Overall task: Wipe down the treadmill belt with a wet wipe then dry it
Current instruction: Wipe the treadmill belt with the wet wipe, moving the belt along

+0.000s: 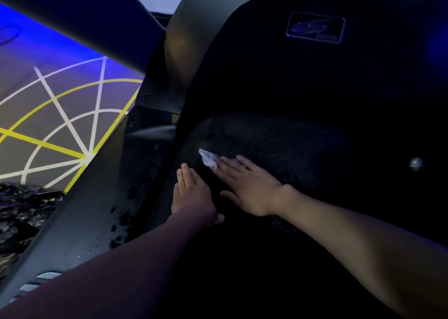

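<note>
— Head view. Step in hand?
— Wet wiping, by the look of it. Right hand (252, 187) flat on the belt (278, 139), fingers (232, 167) straight and slightly spread, pinning the wipe (208, 159) under the tips. Only a crumpled white corner poking out just beyond them.
— Gripped?
— Not curled round it; pressed down only.
— And the left hand (194, 192)?
— Also flat, fingers (184, 175) straight and close together, holding nothing. Resting at the belt's left edge, just left of the right fingertips, beside the rail (97, 209).
— Surely the wet pass?
— Cannot tell for certain; too dark. Faint sheen ahead of the right fingertips, short of the hood (291, 76), so probably wet.
— Next move?
— Likely a steady sweep across, away from the left fingers, with firm pressure so as not to lose the small wad. Seemingly plenty of belt behind the wrists yet to cover, then drying.
</note>
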The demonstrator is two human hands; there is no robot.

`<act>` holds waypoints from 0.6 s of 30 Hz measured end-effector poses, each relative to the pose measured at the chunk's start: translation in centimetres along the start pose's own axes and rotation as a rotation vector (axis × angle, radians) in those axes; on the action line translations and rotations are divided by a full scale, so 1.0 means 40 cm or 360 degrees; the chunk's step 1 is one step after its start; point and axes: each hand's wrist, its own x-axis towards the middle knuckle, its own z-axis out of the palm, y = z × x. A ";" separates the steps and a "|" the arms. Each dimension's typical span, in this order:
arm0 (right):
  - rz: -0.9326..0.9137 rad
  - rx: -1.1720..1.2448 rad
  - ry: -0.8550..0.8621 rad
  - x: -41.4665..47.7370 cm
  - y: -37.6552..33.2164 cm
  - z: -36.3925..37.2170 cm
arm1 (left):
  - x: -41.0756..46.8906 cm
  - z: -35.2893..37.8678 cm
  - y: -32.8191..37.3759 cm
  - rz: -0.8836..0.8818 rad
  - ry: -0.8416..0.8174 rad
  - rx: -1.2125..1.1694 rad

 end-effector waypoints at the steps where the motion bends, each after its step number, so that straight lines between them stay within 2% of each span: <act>1: 0.0128 0.0025 0.0027 0.005 0.028 -0.002 | 0.000 -0.001 0.001 0.0003 0.0002 0.0005; 3: 0.0514 0.0168 0.0092 0.012 0.059 -0.010 | -0.001 -0.001 0.003 -0.0001 0.0002 0.0018; 4: 0.0585 0.0209 0.0085 0.010 0.056 -0.010 | -0.001 -0.001 0.005 -0.0003 -0.0003 0.0024; 8: 0.0148 0.0081 0.0012 -0.024 0.002 0.007 | 0.007 0.002 0.010 -0.0027 -0.0016 0.0059; 9: 0.0125 0.0061 0.0007 -0.028 0.017 0.009 | 0.007 0.002 0.011 -0.0039 -0.0018 0.0063; 12: 0.0432 0.0115 -0.0002 -0.029 0.052 -0.009 | 0.008 0.002 0.016 -0.0059 -0.0027 0.0067; 15: 0.0453 -0.0060 -0.0001 -0.015 0.022 -0.014 | 0.010 -0.001 0.021 -0.0072 -0.0031 0.0092; 18: 0.0517 0.0131 0.0134 0.012 0.009 -0.030 | 0.011 -0.003 0.025 -0.0085 -0.0052 0.0101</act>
